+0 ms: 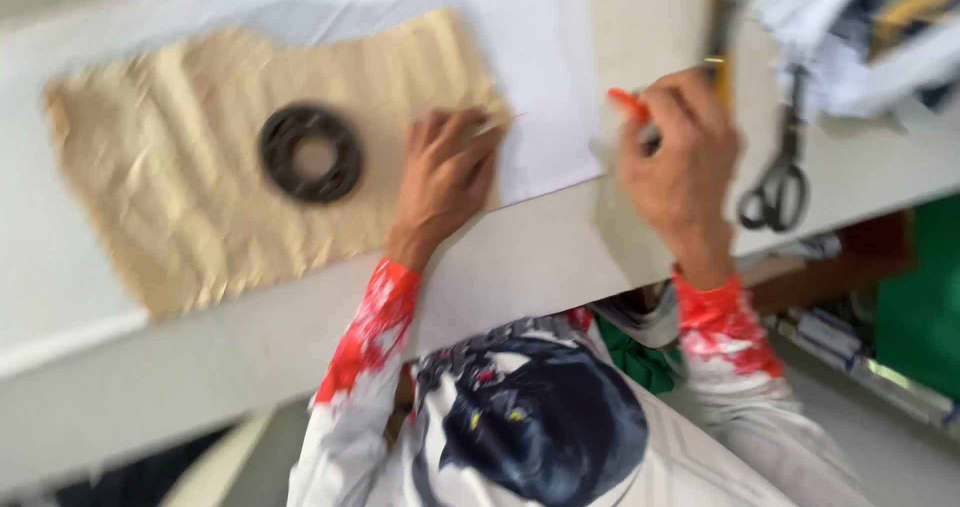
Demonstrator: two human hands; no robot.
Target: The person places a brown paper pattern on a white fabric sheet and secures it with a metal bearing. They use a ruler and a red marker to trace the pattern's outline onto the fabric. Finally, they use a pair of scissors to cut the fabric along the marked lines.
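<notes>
Pressing brown paper pattern (200,197) flat, left hand (443,182) open, palm down at its right edge; right hand (680,157) pinches orange marker (630,104) just right; ring weight (310,154) lies left.

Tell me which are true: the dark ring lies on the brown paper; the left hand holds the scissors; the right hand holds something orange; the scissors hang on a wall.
1. The dark ring lies on the brown paper. True.
2. The left hand holds the scissors. False: it presses flat on the paper's edge.
3. The right hand holds something orange. True: a small orange marker.
4. The scissors hang on a wall. False: they lie on the table.
</notes>
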